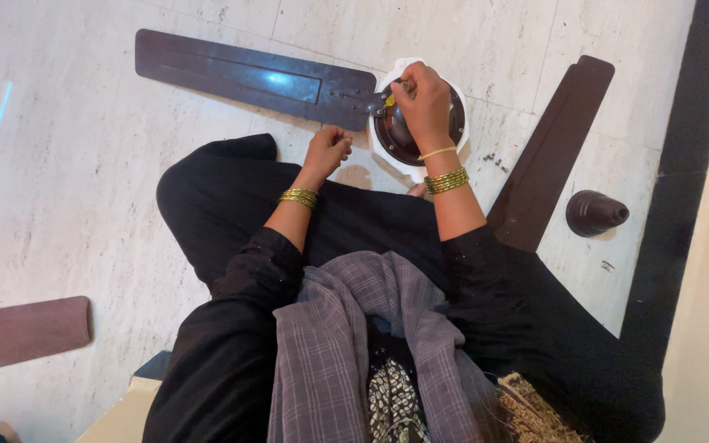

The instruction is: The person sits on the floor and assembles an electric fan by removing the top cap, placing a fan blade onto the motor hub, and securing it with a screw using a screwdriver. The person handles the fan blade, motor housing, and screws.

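Motor (pixel 420 123), a dark round fan hub, is lying on the pale floor (pixel 84 180) in a white tray (pixel 461 131), with one brown blade (pixel 256 75) joined at its left edge. The right hand (pixel 422 100) is being pressed over the hub, fingers curled around what is probably a yellow-handled screwdriver (pixel 391 98); the tool is mostly hidden. The left hand (pixel 327 150) is being held loosely curled just left of the hub, touching nothing. A second blade (pixel 551 148), small screws (pixel 494 160) and a dark cone cover (pixel 594 212) are lying to the right.
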